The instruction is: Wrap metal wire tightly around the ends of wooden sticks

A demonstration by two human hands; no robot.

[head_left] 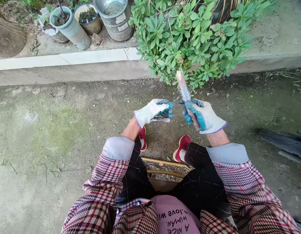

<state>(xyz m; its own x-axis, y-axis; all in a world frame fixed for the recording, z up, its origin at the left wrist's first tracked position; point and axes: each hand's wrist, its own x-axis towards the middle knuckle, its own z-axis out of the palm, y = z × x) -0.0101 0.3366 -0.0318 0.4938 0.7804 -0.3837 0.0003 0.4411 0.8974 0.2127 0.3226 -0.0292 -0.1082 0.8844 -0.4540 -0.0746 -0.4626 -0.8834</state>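
Note:
My right hand (201, 115), in a white glove with a teal coated palm, is wrapped round a wooden stick (180, 78). The stick slants up and away from me, with silvery wire (184, 92) coiled tightly round its middle. To its left is my left hand (156, 110), gloved alike, its fingers curled shut. A thin strand seems to run from its fingertips to the coil. Below the left hand shows a short rod (160, 120), pale at one end and dark with wire-like turns at the other; I cannot tell whether it is held or lies lower down.
A leafy green shrub (189, 42) overhangs the raised bed's tiled edge (96, 57) ahead. Pots and a metal bucket (116, 22) stand at the upper left. A gold-coloured metal frame (165, 162) is between my legs. Dark flat pieces (284, 143) lie at the right.

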